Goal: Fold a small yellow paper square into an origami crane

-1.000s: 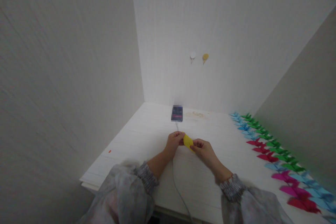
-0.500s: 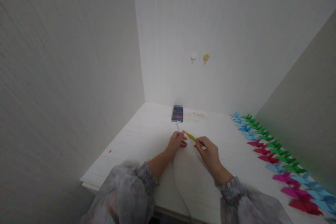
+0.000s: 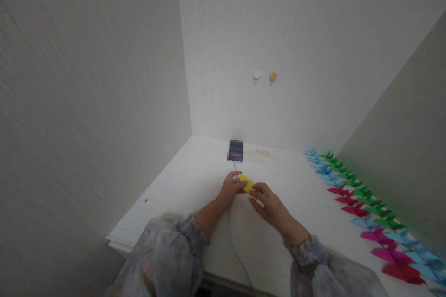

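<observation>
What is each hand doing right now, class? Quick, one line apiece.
Left hand: closed, holding the yellow paper.
Right hand: partly open, at the yellow paper's right end; whether it touches cannot be told.

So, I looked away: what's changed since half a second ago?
The yellow paper has shifted left, turning from edge-on to face-on. The left hand now grips it; the right hand has opened its pinch. The device, cable and paper birds stayed put.
</observation>
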### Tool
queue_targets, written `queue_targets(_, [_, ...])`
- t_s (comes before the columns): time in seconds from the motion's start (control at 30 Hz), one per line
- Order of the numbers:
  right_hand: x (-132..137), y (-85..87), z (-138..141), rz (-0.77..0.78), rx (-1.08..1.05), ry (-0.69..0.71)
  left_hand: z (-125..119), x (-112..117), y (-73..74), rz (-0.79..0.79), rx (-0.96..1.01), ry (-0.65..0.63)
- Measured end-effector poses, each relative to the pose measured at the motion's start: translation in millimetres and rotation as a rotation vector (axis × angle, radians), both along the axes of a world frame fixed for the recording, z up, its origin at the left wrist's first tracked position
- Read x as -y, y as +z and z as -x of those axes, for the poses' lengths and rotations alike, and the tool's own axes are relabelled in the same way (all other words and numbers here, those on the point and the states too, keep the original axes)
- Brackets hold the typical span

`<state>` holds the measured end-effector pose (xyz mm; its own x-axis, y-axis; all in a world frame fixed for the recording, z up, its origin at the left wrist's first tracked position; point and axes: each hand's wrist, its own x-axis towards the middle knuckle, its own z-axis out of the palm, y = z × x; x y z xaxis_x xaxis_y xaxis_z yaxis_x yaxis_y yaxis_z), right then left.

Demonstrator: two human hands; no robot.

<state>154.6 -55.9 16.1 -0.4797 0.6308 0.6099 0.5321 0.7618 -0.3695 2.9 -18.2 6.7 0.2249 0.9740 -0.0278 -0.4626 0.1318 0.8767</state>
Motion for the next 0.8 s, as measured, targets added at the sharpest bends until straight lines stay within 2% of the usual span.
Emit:
queue_targets(0.3, [0,14.6,-9,0.275,-0.259,0.072,3,2,7.5,-0.019,-0.107,-0.082])
queue_targets(0.53, [-11,6.4,-13,0.338,-0.298,0.143,2,0,2.7,-0.049,-0.158,-0.169])
queue_targets(0.8, [-14,1.6,-16,0.405,-0.398,0.024,-1,4,5.9,-0.072,-0.163,-0.313])
